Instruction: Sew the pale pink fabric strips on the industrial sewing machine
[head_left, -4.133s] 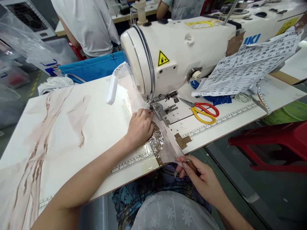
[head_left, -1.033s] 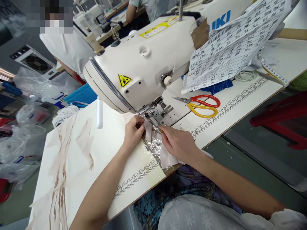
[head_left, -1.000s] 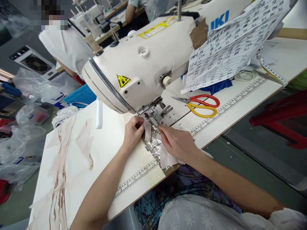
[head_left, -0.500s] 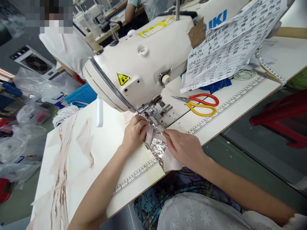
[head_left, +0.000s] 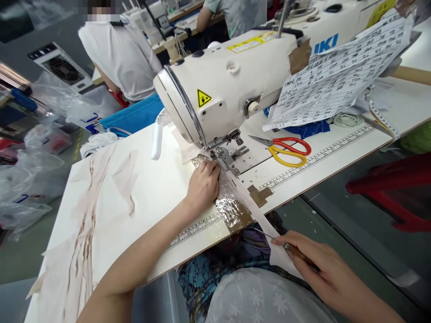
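My right hand [head_left: 313, 260] is closed round the wooden handle of an awl [head_left: 298, 255], its thin metal spike pointing left over the pale pink fabric strip [head_left: 257, 213]. The strip runs from the presser foot [head_left: 222, 157] of the white sewing machine [head_left: 215, 85] down past the table edge, its lower end beside my right hand. Whether those fingers also grip the strip, I cannot tell. My left hand [head_left: 204, 186] rests with curled fingers just left of the presser foot, by the strip; its fingertips are hidden. Shiny clear tape [head_left: 232, 202] covers the table below it.
Scissors [head_left: 289, 150] with red and yellow handles lie right of the needle plate. Handwritten paper [head_left: 340, 76] leans on the machine. Pale fabric pieces [head_left: 89, 215] spread across the left of the table. A red stool [head_left: 390, 188] stands at right. A person [head_left: 117, 58] is behind.
My right hand has moved from the presser foot down and right, past the table edge, with the awl. The strip now stretches out longer. My left hand stays by the foot; the view has shifted.
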`<state>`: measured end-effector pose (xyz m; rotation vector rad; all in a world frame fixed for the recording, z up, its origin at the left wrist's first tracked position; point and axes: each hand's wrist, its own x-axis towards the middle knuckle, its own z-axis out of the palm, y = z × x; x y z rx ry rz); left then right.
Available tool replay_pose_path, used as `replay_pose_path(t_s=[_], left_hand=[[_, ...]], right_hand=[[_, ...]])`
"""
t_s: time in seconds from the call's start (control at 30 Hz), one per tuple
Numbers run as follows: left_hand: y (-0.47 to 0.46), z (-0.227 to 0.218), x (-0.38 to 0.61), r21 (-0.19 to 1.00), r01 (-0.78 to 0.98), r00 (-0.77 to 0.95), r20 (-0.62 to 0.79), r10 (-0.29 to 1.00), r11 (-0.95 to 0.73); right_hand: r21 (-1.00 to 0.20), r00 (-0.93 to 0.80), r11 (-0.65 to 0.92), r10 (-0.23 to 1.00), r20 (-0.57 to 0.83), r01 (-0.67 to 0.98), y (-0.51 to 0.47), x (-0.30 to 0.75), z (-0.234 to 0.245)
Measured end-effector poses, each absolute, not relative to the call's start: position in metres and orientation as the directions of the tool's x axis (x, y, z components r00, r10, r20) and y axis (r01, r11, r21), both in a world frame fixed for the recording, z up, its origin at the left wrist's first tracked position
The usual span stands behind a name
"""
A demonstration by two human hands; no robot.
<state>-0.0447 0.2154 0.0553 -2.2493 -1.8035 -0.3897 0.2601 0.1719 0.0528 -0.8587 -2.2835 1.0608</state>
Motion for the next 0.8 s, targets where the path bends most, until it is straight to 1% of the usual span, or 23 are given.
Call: replay_pose_path(t_s=[0.2,0.33,0.43,0.53,0.67,0.73,0.8], left_hand=[[0.206,0.049,-0.041,-0.057,0.979,0.203,0.295,0.934,-0.195],[0.206,0.048,-0.042,-0.084,0.972,0.234,0.303,0.924,-0.219],[0.207,0.049,-0.043,-0.073,0.973,0.232,0.313,0.921,-0.221],[0.207,0.049,-0.045,-0.033,0.977,0.211,0.318,0.924,-0.212],[0.21,0.049,-0.049,0.009,0.979,0.191,0.327,0.926,-0.205],[0.213,0.049,-0.052,0.022,0.979,0.186,0.334,0.924,-0.205],[0.215,0.049,-0.055,0.038,0.977,0.184,0.338,0.923,-0.209]], right_hand=[[-0.814,-0.687,0.457,0.72,0.1,0.36,0.167,0.257,0.045],[-0.832,-0.658,0.392,0.752,0.043,0.393,0.168,0.258,0.047],[-0.865,-0.633,0.321,0.774,0.005,0.386,0.17,0.255,0.048],[-0.914,-0.612,0.195,0.788,-0.071,0.357,0.171,0.251,0.045],[-0.961,-0.573,-0.042,0.795,-0.199,0.275,0.172,0.243,0.037],[-0.965,-0.554,-0.187,0.791,-0.26,0.187,0.172,0.235,0.033],[-0.942,-0.538,-0.328,0.782,-0.316,0.076,0.17,0.224,0.032]])
